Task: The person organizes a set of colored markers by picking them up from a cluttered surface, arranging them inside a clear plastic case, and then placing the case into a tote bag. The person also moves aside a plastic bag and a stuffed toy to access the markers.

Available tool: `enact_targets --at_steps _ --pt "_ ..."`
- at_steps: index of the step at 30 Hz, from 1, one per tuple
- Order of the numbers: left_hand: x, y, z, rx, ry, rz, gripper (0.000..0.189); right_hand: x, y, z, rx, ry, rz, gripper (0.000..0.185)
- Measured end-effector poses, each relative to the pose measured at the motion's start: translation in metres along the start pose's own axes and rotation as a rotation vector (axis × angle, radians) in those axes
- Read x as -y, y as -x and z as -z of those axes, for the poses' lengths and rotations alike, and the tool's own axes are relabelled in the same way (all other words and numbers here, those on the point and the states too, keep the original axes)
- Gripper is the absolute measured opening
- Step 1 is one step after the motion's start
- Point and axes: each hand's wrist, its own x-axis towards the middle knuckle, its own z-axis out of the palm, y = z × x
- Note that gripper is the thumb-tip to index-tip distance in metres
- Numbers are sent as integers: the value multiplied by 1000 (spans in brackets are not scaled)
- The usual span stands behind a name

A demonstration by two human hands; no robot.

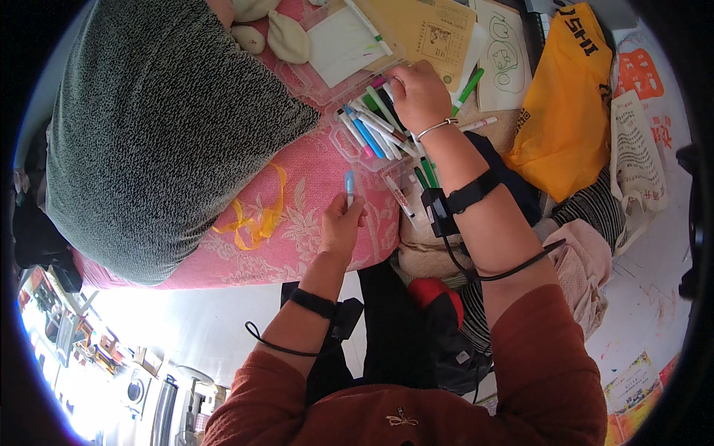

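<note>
My left hand (341, 226) grips a light blue capped marker (349, 183) upright above the pink floral cover (301, 245). Over the right part of an open clear plastic case (341, 149) is my right hand (419, 95), its fingers curled at the heaped markers (379, 125); whether it holds one is hidden. Blue, white, green and pink markers lie in the case at various angles. A green marker (468, 91) rests right of my right hand, and a white one (481, 124) lies near my wrist. The case's lid (312, 92) lies folded back, with white paper on it.
A grey textured cushion or cloth (167, 128) bulks at the left. Nearby lies a yellow ribbon (259, 223). Brown printed paper (440, 39), a drawing in green lines (505, 61) and an orange bag (569, 111) occupy the upper right. Clothes (585, 262) are piled at the right.
</note>
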Motion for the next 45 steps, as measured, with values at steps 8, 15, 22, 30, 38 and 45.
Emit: enact_targets --at_steps 8,15,22,30,38,45 --pt "1 -2 4 -2 -2 4 15 17 4 -12 17 70 -134 15" --pt "-1 -1 3 4 -6 -2 16 21 8 -23 -82 -41 -155 15" --pt "7 -4 -1 8 -13 14 15 16 9 -31 -34 -80 1 12" --pt "7 -2 -12 38 46 -7 14 16 4 -30 9 -276 -23 6" --pt "-1 -19 -13 -42 -10 -27 11 25 3 -35 31 -294 -199 11" --pt "-16 -20 -14 -22 69 -159 19 17 14 -1 -252 -504 -160 14"
